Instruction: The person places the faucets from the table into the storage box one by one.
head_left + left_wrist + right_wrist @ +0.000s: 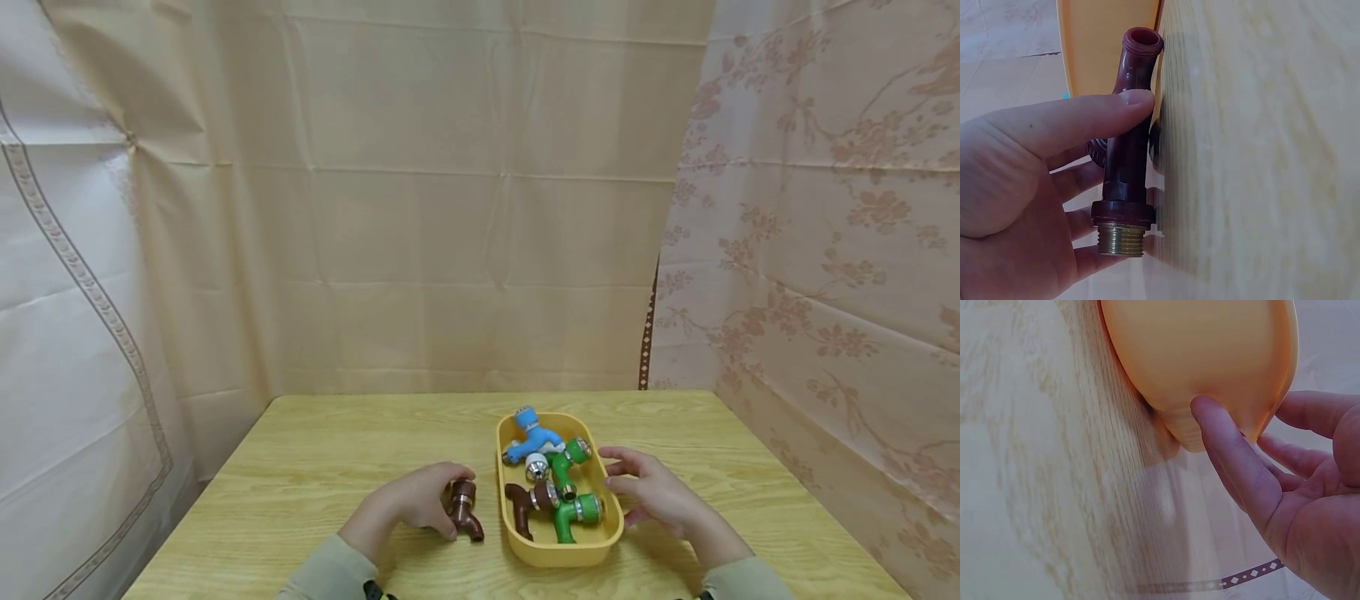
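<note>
To the left of a yellow plastic tray [558, 555], my left hand [414, 502] holds a brown plastic tap [464, 504] close over the table. In the left wrist view my thumb lies across the body of the tap [1127, 153], with the fingers behind it. Its round spout faces up there, and a brass threaded end shows at the bottom. My right hand [654, 493] is at the tray's right side. In the right wrist view its extended thumb and loosely bent fingers are right at the tray's outer wall [1210, 356].
Inside the tray lie a blue tap [534, 437], another brown tap [519, 502], two green taps and a white-and-silver piece [536, 467]. The wooden table [360, 433] ends at a beige curtain [465, 208], with a floral curtain [847, 250] on the right.
</note>
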The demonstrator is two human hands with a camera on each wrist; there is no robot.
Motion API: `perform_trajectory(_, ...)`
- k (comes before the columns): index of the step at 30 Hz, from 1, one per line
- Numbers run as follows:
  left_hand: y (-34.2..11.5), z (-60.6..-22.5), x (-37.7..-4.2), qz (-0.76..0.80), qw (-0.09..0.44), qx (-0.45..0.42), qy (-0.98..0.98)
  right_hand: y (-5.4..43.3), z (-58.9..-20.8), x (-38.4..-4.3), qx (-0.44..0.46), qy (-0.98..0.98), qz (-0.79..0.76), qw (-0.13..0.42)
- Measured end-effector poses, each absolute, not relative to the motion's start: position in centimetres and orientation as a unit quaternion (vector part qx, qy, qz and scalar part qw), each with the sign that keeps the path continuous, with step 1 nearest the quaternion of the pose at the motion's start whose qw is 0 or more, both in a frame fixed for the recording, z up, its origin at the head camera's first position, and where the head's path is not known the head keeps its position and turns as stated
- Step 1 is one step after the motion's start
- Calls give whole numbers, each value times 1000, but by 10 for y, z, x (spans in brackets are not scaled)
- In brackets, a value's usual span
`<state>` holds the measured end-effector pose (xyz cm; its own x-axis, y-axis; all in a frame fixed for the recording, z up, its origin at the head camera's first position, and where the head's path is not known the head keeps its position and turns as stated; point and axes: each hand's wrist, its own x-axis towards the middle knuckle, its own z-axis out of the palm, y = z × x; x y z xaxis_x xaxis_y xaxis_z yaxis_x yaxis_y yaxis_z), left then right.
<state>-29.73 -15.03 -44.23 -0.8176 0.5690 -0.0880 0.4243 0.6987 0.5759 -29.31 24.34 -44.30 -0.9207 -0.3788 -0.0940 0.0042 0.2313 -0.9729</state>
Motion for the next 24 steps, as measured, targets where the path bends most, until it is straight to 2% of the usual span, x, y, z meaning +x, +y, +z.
perform_trajectory(24,-155,-440,-302,268,84,279,918,243,-443,-295,-114,770,-608,155)
